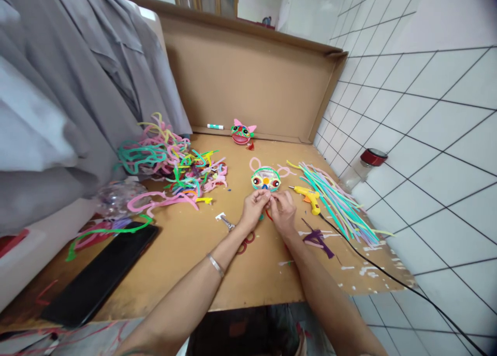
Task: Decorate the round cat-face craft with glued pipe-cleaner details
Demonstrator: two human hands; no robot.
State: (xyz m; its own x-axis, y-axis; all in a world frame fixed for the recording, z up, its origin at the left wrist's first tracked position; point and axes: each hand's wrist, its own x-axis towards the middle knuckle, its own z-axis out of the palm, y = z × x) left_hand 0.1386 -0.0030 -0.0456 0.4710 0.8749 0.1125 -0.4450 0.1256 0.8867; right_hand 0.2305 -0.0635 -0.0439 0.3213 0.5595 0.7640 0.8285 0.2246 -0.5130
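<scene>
My left hand (255, 209) and my right hand (283, 211) meet near the middle of the table, fingertips pinched close together. What lies between the fingertips is too small to name. Just beyond them is a round craft face (266, 179) with red and black eyes, a yellow nose, a green rim and pink loops at its top. Scissors (243, 244) with red handles lie partly under my left forearm. To the right of my right hand rests a yellow glue gun (309, 198), its black cord running to the lower right.
Tangled pipe cleaners (171, 159) and a black phone (101, 273) are at left. Straight pipe cleaners (337, 200), purple scraps (319, 242) and a red-lidded jar (359, 172) are at right. A finished-looking face (241, 133) and a marker (215, 126) stand by the cardboard wall (248, 76).
</scene>
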